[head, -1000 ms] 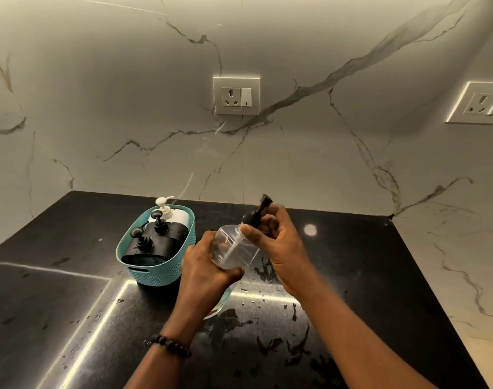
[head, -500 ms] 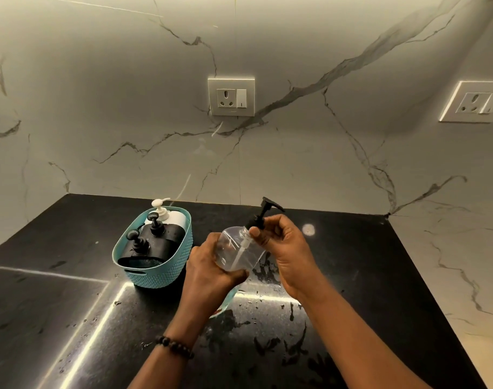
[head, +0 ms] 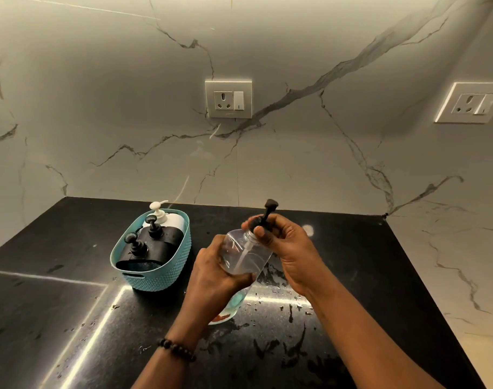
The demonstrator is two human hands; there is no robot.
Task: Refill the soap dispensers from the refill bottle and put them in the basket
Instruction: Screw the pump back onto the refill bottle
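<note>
My left hand (head: 211,273) grips a clear soap dispenser (head: 245,255), tilted, above the black counter. My right hand (head: 288,248) pinches the collar of its black pump (head: 269,211), which sits in the bottle's neck with its tube running down inside. To the left stands a teal basket (head: 155,277) holding two black dispensers (head: 155,237) and a white dispenser (head: 166,217). Under my left hand part of another clear bottle (head: 231,307) with a teal and red label shows on the counter; the rest is hidden.
The black counter (head: 352,276) is wet with drops and smears near its front middle. Marble walls rise behind and to the right, meeting in a corner. One wall socket (head: 228,99) is straight ahead, another socket (head: 472,103) on the right wall.
The pump has gone from tilted beside the neck to seated in the bottle's neck. My right hand's fingers have shifted round the collar, and the pump head has turned.
</note>
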